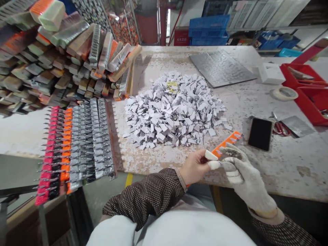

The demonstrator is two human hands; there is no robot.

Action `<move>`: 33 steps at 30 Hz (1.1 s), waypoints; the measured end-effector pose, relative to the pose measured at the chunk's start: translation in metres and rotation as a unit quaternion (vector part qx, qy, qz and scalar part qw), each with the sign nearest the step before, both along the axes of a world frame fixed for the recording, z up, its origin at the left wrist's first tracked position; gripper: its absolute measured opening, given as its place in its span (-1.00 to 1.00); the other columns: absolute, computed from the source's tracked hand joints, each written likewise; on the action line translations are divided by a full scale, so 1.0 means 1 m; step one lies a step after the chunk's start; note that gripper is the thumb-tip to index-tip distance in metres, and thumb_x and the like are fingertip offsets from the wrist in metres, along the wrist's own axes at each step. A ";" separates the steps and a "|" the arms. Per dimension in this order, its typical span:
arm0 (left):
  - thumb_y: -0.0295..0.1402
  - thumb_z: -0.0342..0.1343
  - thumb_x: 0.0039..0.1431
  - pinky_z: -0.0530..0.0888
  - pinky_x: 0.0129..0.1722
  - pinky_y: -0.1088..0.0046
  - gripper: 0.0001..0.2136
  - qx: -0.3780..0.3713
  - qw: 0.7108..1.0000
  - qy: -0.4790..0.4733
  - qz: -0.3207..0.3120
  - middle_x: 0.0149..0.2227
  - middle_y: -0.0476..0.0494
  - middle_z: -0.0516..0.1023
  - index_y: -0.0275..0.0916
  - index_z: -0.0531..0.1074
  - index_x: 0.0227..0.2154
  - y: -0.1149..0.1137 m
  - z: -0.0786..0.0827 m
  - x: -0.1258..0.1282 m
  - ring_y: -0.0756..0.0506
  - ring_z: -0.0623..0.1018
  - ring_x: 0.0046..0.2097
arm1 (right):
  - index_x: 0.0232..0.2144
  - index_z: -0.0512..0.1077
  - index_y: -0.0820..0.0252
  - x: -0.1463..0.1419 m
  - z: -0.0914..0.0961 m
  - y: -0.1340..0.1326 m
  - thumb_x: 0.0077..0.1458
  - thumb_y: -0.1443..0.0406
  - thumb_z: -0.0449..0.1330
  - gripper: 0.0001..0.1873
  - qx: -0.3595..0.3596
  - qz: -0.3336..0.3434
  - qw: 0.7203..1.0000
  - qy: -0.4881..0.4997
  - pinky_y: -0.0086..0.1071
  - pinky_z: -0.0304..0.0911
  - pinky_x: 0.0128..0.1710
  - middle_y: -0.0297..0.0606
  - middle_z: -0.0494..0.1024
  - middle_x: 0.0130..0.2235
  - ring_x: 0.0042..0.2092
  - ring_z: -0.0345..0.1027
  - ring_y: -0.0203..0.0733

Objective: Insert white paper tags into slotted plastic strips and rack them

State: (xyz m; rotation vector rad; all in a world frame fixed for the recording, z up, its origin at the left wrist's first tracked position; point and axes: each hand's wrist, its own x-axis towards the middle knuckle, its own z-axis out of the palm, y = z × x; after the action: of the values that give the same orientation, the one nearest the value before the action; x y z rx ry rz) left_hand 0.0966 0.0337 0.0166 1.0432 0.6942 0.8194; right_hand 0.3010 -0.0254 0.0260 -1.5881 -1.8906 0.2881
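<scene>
An orange strip (227, 143) with a row of grey pointed pieces along it slants over the front edge of the table. My left hand (196, 166), with white covers on thumb and forefinger, is closed around its lower part. In a white knitted glove, my right hand (242, 174) has its fingers pinched together close to the left thumb, against the strip; whatever lies between them is hidden. Beyond both hands rises a heap of small white paper-like pieces (174, 112), with a yellow label (172, 86) on it.
Rows of pink, black, orange and grey toothed strips (77, 143) hang at left, below a stack of wooden bars (64, 65). To the right are a phone (260, 134), red-handled scissors (281, 128), a tape roll (285, 93), red bins (311, 102) and a grey plate (221, 68).
</scene>
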 end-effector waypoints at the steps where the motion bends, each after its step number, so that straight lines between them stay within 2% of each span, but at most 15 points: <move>1: 0.00 0.49 0.23 0.58 -0.06 0.30 -0.58 0.032 0.999 0.042 -0.005 -0.23 -0.13 0.65 -0.26 0.58 -0.18 0.000 -0.003 -0.003 -0.10 0.61 -0.20 | 0.06 0.59 -0.11 0.002 0.002 0.000 0.45 0.09 0.09 -0.68 0.007 -0.009 1.000 -0.011 0.28 0.55 0.20 -0.07 0.65 0.17 0.24 0.54 0.22; 3: -0.10 0.41 0.34 0.60 0.04 0.20 -0.61 0.114 0.981 0.153 -0.017 -0.12 -0.17 0.68 -0.24 0.56 0.05 0.000 -0.007 -0.012 -0.17 0.65 -0.11 | -0.09 0.62 -0.08 0.008 0.004 0.004 0.42 0.13 0.16 -0.78 0.026 -0.033 0.998 -0.040 0.42 0.30 0.41 -0.08 0.68 0.16 0.36 0.44 0.29; 5: -0.17 0.40 0.35 0.58 0.18 0.05 -0.51 0.210 0.938 0.272 -0.039 0.03 -0.27 0.67 -0.23 0.48 0.23 0.001 -0.012 -0.022 -0.27 0.64 0.07 | -0.23 0.60 -0.01 0.014 0.004 0.010 0.37 0.17 0.25 -0.86 0.055 -0.046 0.992 -0.106 0.47 0.07 0.52 -0.09 0.69 0.16 0.42 0.37 0.32; 8: -0.18 0.42 0.35 0.51 0.31 -0.06 -0.47 0.313 0.865 0.383 -0.089 0.18 -0.39 0.61 -0.24 0.46 0.27 -0.001 -0.022 -0.032 -0.38 0.56 0.25 | -0.32 0.57 0.07 0.019 -0.001 0.018 0.35 0.22 0.30 -0.85 0.099 -0.026 0.965 -0.241 0.41 0.02 0.54 -0.09 0.71 0.13 0.38 0.41 0.28; 10: -0.19 0.39 0.37 0.51 0.30 -0.02 -0.53 0.333 0.844 0.404 -0.114 0.18 -0.37 0.62 -0.22 0.49 0.25 -0.002 -0.028 -0.033 -0.36 0.56 0.24 | -0.33 0.57 0.08 0.017 -0.004 0.020 0.34 0.25 0.30 -0.85 0.113 -0.011 0.947 -0.300 0.38 0.02 0.54 -0.09 0.71 0.13 0.38 0.40 0.27; 16: -0.17 0.36 0.40 0.52 0.21 0.06 -0.56 0.322 0.844 0.409 -0.128 0.14 -0.33 0.66 -0.21 0.52 0.24 -0.004 -0.035 -0.034 -0.33 0.59 0.16 | -0.31 0.58 0.10 0.007 -0.005 0.017 0.35 0.27 0.31 -0.86 0.132 -0.001 0.927 -0.350 0.34 0.04 0.54 -0.06 0.71 0.09 0.36 0.40 0.25; 21: -0.14 0.35 0.42 0.51 0.21 0.04 -0.57 0.322 0.844 0.408 -0.130 0.13 -0.34 0.66 -0.21 0.53 0.23 -0.005 -0.035 -0.032 -0.34 0.59 0.15 | -0.23 0.63 0.10 0.005 -0.001 0.025 0.36 0.29 0.27 -0.87 0.101 0.023 0.921 -0.376 0.39 -0.02 0.56 -0.10 0.72 0.08 0.35 0.42 0.27; 28: -0.12 0.37 0.40 0.53 0.13 0.11 -0.58 0.321 0.843 0.409 -0.139 0.03 -0.31 0.65 -0.23 0.53 0.17 -0.004 -0.032 -0.030 -0.32 0.61 0.09 | -0.13 0.64 0.11 -0.009 0.003 0.039 0.33 0.44 0.12 -0.71 0.037 0.098 0.909 -0.404 0.37 -0.26 0.63 0.00 0.72 0.08 0.41 0.37 0.29; 31: -0.14 0.37 0.39 0.53 0.13 0.12 -0.60 0.319 0.843 0.411 -0.138 0.02 -0.29 0.65 -0.21 0.53 0.15 -0.003 -0.031 -0.031 -0.31 0.61 0.08 | -0.18 0.64 0.02 -0.004 0.006 0.041 0.32 0.41 0.15 -0.73 0.012 0.107 0.922 -0.373 0.37 -0.19 0.61 -0.08 0.72 0.11 0.42 0.36 0.27; 33: -0.16 0.35 0.41 0.52 0.15 0.12 -0.62 0.316 0.841 0.416 -0.140 0.04 -0.30 0.65 -0.22 0.53 0.16 -0.003 -0.030 -0.032 -0.31 0.62 0.09 | -0.25 0.63 0.00 0.009 0.011 0.052 0.33 0.30 0.21 -0.81 -0.005 0.117 0.938 -0.326 0.31 0.00 0.57 -0.14 0.72 0.11 0.37 0.40 0.24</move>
State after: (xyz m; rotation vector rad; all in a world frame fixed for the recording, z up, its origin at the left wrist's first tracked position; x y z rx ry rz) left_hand 0.0650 0.0306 -0.0134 2.1117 0.9816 0.2881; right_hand 0.3101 0.0261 0.0375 -1.5838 -2.5869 -0.1608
